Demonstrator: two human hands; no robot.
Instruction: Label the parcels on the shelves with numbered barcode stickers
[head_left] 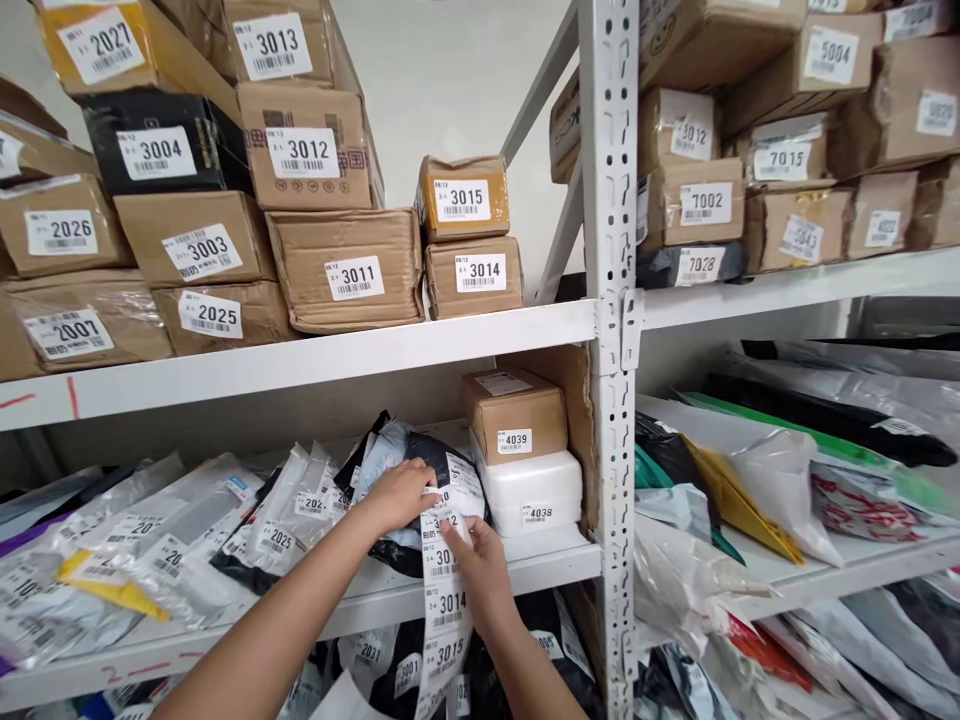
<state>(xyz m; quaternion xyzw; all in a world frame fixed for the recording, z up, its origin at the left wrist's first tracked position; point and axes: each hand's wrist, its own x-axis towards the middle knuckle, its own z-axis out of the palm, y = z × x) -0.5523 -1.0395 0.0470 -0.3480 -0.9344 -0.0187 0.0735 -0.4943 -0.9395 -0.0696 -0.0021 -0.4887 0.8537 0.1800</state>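
Observation:
A long white strip of printed number labels [445,604] hangs in front of the middle shelf, with 3014 and 3015 readable on it. My left hand [399,494] is closed at the strip's upper end, thumb on the paper, fingers over a dark plastic parcel [427,452]. Lower down, my right hand [484,562] pinches the strip's right edge between thumb and fingers. Behind both hands, that dark parcel lies against a light blue bag [382,458]. The fingers partly cover the upper labels.
Right of my hands, a brown box [517,412] marked 4039 sits on a white package [532,490] marked 4038. A perforated white post [613,430] divides the shelves. Labelled cartons [345,265] line the upper shelf; plastic mailers [187,530] lie to the left.

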